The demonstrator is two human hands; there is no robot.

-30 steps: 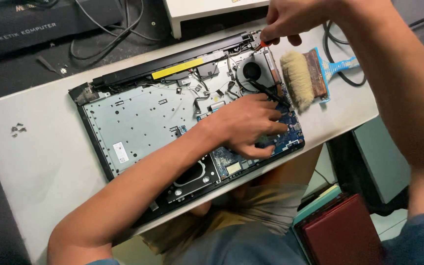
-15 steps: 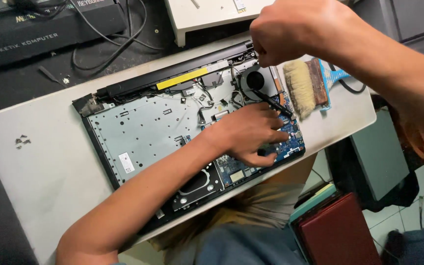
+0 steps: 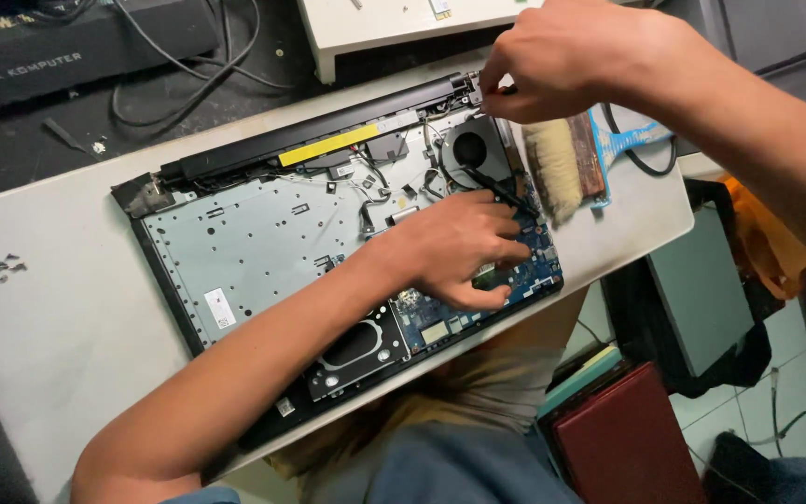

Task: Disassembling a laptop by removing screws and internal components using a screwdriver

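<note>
An opened laptop (image 3: 254,252) lies bottom up on a pale table (image 3: 58,327), its grey inner frame, round fan (image 3: 471,149) and blue circuit board (image 3: 538,271) exposed. My left hand (image 3: 459,247) lies on the blue circuit board at the laptop's right end, fingers and thumb pinching it. My right hand (image 3: 571,56) hovers over the far right corner by the hinge, with its fingertips closed on a small thin tool that is mostly hidden. A black thin cable or tool (image 3: 501,191) runs from the fan toward my left hand.
A wide brush (image 3: 566,163) with pale bristles and a blue handle lies just right of the laptop. Black cables (image 3: 188,65) and a dark box sit at the back. A dark red case (image 3: 627,439) stands on the floor below the table's right edge.
My right hand has moved lower and closer to the laptop's hinge corner. My left hand stays on the blue board. The view has shifted slightly.
</note>
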